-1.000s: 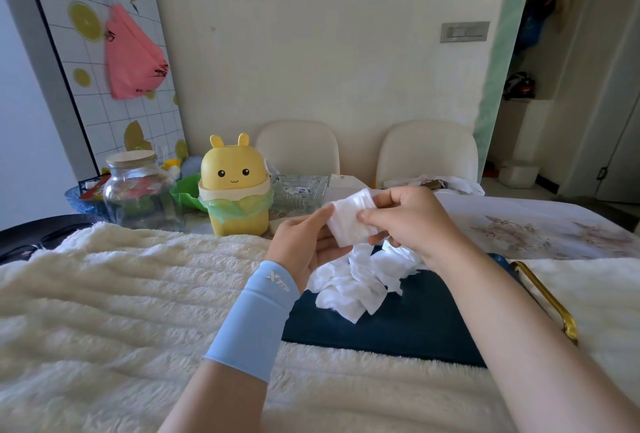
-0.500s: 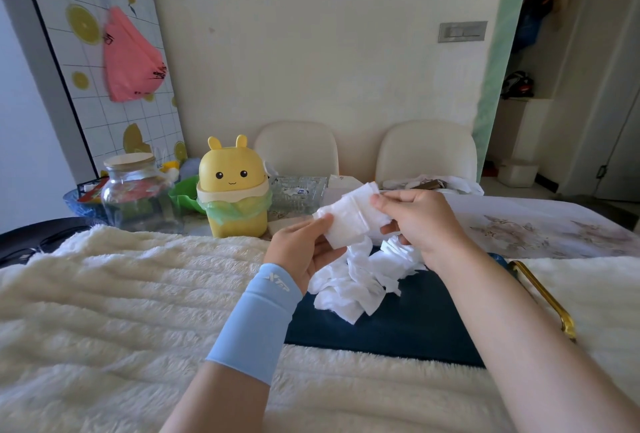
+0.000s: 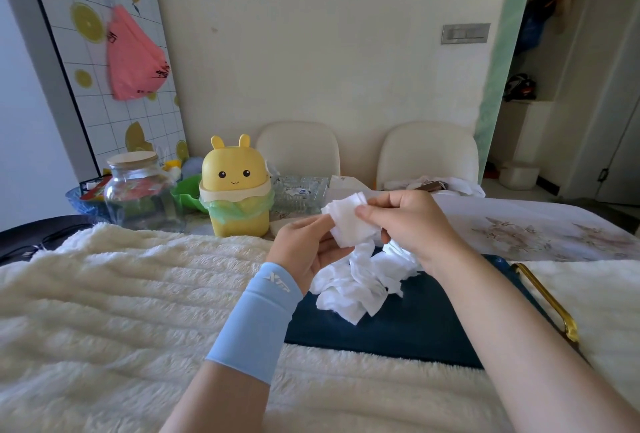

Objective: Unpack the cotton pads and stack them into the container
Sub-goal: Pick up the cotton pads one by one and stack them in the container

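Note:
A small stack of white cotton pads point(image 3: 349, 223) is held in the air between both hands. My left hand point(image 3: 304, 250), with a light blue wrist sleeve, holds the stack from below and the left. My right hand point(image 3: 412, 224) pinches its upper right edge with thumb and fingers. Below them a loose pile of cotton pads point(image 3: 363, 280) lies on a dark blue tray point(image 3: 415, 332) with a gold handle point(image 3: 550, 301). The tray rests on a cream fluffy cover.
A yellow bunny-shaped bin point(image 3: 239, 190) with a green liner stands behind the hands. Left of it are a glass jar point(image 3: 136, 190) with a wooden lid and a green bowl point(image 3: 187, 192). A clear glass dish point(image 3: 299, 190) and two cream chairs point(image 3: 427, 155) are further back.
The held stack tilted up and then came back down slightly; my right hand's grip shifted along its upper edge. The pile on the tray has not moved.

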{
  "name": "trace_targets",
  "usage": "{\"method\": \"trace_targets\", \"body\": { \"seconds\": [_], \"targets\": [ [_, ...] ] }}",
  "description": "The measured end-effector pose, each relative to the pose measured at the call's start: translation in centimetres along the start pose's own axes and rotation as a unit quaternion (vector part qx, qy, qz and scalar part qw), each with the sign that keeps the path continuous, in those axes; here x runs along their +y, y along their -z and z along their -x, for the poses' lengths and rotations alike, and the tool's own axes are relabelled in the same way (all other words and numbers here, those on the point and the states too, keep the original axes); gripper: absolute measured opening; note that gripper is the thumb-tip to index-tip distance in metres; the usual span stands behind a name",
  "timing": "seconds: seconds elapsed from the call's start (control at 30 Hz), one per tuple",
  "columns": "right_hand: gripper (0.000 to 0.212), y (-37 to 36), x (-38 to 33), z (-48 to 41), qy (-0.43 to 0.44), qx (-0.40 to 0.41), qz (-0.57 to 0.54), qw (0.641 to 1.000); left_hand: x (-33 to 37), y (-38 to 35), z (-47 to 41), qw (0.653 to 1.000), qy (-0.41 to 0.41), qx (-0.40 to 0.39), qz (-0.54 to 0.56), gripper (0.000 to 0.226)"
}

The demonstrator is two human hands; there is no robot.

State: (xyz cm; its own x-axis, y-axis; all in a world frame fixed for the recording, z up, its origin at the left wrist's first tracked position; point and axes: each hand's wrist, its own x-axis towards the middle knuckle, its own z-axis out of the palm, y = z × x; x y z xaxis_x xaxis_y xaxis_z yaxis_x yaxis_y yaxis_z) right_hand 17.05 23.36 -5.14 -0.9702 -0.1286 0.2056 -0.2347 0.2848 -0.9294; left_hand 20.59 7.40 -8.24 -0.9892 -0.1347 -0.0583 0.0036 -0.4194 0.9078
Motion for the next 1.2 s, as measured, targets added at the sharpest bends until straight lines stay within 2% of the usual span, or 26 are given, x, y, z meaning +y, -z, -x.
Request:
{"method": "trace_targets", "body": {
  "seconds": [0.1,0.2,0.27,0.37,0.5,0.57,0.63,0.67,0.77,0.83,0.97,1.07,1.2],
  "targets": [
    [0.010,-0.1,0.1,-0.1,-0.002,0.008,0.008,1.000,-0.1,0.0,0.0,1.000,0.004,-0.013,0.002,0.028],
    [0.018,0.1,0.0,-0.2,-0.036,-0.018,-0.002,0.999,0.1,-0.1,0.2,0.999,0.010,-0.039,0.001,0.033],
    [0.026,0.4,0.1,-0.3,-0.061,-0.034,-0.042,0.997,0.4,-0.2,0.4,0.997,0.021,-0.069,0.005,0.043],
    [0.028,0.5,0.3,-0.5,-0.067,-0.056,-0.068,0.994,0.5,-0.3,0.6,0.993,0.008,-0.108,-0.049,0.056],
    [0.021,0.9,0.4,-0.5,-0.057,-0.093,-0.062,0.992,-0.1,-0.1,0.0,0.997,0.003,-0.062,-0.048,0.030],
    [0.013,1.8,0.6,-0.5,-0.036,-0.095,-0.002,0.995,-0.2,0.3,-0.2,0.999,0.011,-0.032,-0.039,0.022],
    [0.012,3.2,0.6,-0.6,-0.003,-0.111,0.134,0.985,-0.2,0.7,-0.5,0.999,0.009,0.004,-0.049,0.018],
    [0.021,3.7,0.6,-0.4,0.001,-0.143,0.214,0.966,-0.3,0.9,-0.7,0.998,0.008,0.018,-0.058,0.016],
    [0.058,3.5,0.8,0.0,-0.047,-0.235,0.409,0.881,-0.4,1.0,-0.8,0.995,0.003,0.041,-0.087,0.012],
    [0.057,2.9,1.2,-0.1,-0.055,-0.240,0.440,0.864,-0.6,0.8,-0.9,0.994,0.002,0.042,-0.096,0.012],
    [0.020,3.9,1.7,-0.7,-0.049,-0.215,0.395,0.892,-0.8,0.9,-1.0,0.992,-0.004,0.049,-0.120,0.009],
    [0.019,4.9,1.9,-1.0,-0.035,-0.162,0.328,0.930,-1.0,0.8,-1.1,0.986,-0.023,0.076,-0.144,0.006],
    [0.030,4.4,1.9,-1.2,-0.005,-0.120,0.235,0.965,-1.1,0.8,-1.3,0.979,-0.055,0.106,-0.167,0.008]
  ]
}}
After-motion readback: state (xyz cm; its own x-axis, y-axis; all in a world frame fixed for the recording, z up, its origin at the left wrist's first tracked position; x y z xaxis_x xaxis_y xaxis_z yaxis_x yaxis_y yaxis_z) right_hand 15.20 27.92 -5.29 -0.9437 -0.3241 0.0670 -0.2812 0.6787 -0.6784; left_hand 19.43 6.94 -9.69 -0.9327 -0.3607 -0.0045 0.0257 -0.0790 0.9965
